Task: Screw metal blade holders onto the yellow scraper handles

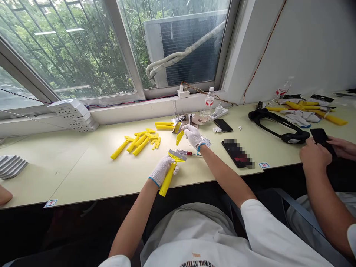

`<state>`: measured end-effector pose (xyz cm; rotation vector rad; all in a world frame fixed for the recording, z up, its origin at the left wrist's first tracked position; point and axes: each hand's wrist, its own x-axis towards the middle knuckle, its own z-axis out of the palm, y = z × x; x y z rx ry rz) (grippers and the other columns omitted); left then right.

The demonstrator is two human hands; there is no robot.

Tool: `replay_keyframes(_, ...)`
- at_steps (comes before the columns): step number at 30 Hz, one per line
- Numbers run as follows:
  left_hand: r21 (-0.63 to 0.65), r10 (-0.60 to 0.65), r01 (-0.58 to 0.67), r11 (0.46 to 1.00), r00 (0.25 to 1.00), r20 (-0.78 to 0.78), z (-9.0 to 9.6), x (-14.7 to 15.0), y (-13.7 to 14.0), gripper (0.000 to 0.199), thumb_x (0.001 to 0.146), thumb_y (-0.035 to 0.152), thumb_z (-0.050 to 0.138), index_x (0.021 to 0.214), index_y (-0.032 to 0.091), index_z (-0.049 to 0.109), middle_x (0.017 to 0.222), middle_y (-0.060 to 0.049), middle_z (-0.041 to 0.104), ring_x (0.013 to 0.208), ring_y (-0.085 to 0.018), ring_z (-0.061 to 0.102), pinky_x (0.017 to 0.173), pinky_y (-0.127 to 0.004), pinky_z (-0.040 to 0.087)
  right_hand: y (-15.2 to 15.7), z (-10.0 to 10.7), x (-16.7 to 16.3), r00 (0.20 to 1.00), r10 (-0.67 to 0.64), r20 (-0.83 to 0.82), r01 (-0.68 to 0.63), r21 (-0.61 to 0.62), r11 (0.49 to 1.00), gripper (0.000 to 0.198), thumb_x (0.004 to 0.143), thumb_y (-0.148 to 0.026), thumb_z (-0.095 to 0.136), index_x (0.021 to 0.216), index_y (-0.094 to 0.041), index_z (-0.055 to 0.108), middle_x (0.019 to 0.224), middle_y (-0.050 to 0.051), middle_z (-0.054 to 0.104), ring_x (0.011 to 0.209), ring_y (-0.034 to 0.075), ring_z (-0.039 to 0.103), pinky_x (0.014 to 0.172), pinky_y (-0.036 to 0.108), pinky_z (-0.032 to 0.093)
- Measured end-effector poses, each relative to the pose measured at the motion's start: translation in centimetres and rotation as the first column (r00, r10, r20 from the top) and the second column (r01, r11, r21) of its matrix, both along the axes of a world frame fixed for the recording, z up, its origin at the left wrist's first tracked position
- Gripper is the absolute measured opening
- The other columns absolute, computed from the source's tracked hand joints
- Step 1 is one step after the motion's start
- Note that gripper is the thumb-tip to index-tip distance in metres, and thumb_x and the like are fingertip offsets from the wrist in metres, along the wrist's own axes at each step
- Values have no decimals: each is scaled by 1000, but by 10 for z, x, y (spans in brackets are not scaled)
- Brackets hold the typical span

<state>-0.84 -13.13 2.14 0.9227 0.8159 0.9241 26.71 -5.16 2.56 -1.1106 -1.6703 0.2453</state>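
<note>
My left hand [162, 170], in a white knit glove, grips a yellow scraper [166, 182] at the table's front edge. A grey metal blade [178, 155] lies across the scraper's head, which points up. Farther back, my gloved right hand [194, 136] pinches a small flat yellow plate [180, 138] above the table. A screwdriver [184, 152] with a red and clear handle lies between the two hands. Several yellow scraper handles [139, 142] are heaped to the left, beside small yellow plates [156, 143]. Thin blades [206, 141] lie partly hidden behind my right wrist.
Behind my right hand stand a water bottle [209, 101] and packaging scraps. Two phones [223, 125] [236, 154] and a black headset [278, 126] lie to the right. A co-worker's hands [317, 155] hold a phone at far right. Grey stacked pieces [12, 167] stand far left.
</note>
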Motion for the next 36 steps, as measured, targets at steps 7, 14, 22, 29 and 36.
replay_keyframes(7, -24, 0, 1, 1000, 1000, 5, 0, 0, 0, 27, 86, 29, 69, 109, 18, 61, 100, -9, 71, 60, -13, 64, 52, -25, 53, 18, -3, -38, 997, -79, 17, 79, 12, 997, 76, 100, -58, 52, 38, -15, 40, 58, 9, 61, 86, 10, 76, 66, 30, 42)
replay_keyframes(14, -10, 1, -1, 1000, 1000, -5, 1, 1, 1, 29, 85, 29, 69, 111, 18, 61, 94, -8, 71, 58, -14, 64, 53, -27, 54, 33, 2, -87, 992, -126, -25, 125, -24, 992, 68, 99, -56, 59, 49, -12, 48, 66, 4, 65, 78, 3, 69, 70, 22, 46)
replay_keyframes(22, 17, 0, 1, 1000, 1000, -10, 0, 3, 2, 39, 87, 28, 68, 124, 17, 61, 96, -7, 72, 59, -14, 65, 53, -27, 54, 19, 4, -118, 989, 62, -137, -85, -162, 983, 56, 96, -56, 63, 61, -12, 64, 78, 4, 69, 86, 6, 73, 71, 24, 48)
replay_keyframes(29, 17, 40, -39, 999, 996, -80, -5, 2, 3, 35, 96, 41, 73, 121, 19, 62, 105, -9, 73, 61, -13, 67, 52, -26, 55, 17, 7, -118, 969, 200, -148, -228, -213, 950, 38, 92, -51, 74, 75, -17, 74, 84, 3, 73, 81, 5, 71, 70, 21, 53)
replay_keyframes(36, 18, 55, -54, 998, 994, -89, -7, 4, 4, 36, 98, 44, 72, 121, 18, 62, 103, -9, 73, 59, -13, 67, 50, -25, 54, 17, 7, -119, 953, 241, -184, -288, -304, 908, 32, 96, -38, 71, 75, -14, 68, 79, 1, 72, 73, 2, 68, 70, 19, 55)
